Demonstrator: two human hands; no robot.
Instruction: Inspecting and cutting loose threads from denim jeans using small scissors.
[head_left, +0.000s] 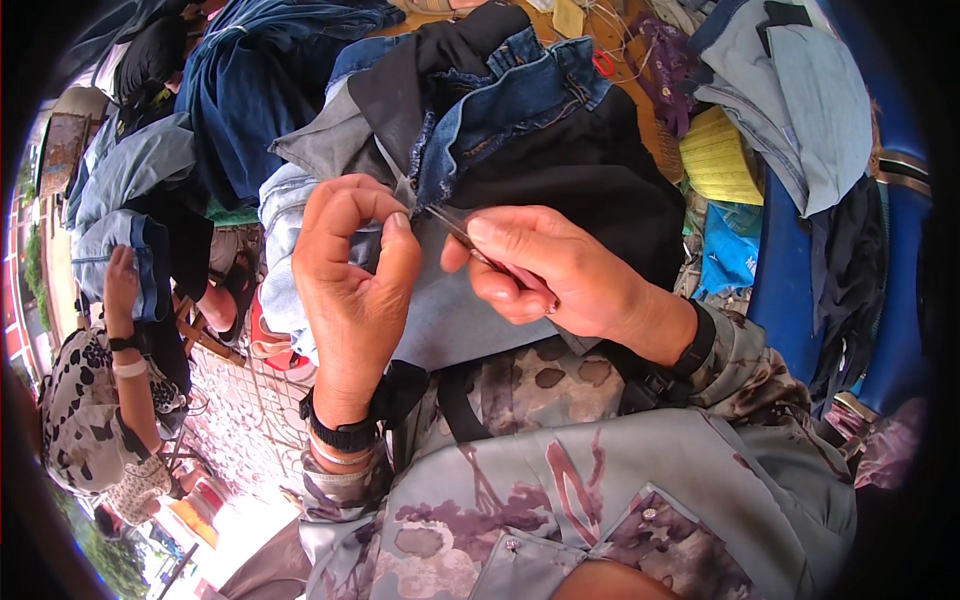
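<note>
My right hand (560, 265) is closed around slim metal thread snips (452, 222), whose narrow blades point left and up to the frayed end of a dark blue denim strip (500, 115). Thumb and forefinger of my left hand (355, 265) are pinched together just left of those blades, by the strip's lower end and a grey cloth flap (330, 135). What sits in that pinch is too small to make out. The denim joins a pile of black cloth (575, 185) and pale blue denim (435, 310) over my lap.
More jeans (245, 90) are heaped at the far left, where another person's arm (125, 300) reaches in. Beside a blue tubular frame (790, 290) on the right hang light denim pieces (825, 120). A yellow cloth bundle (720, 155) and a bright blue bag (728, 245) lie near it.
</note>
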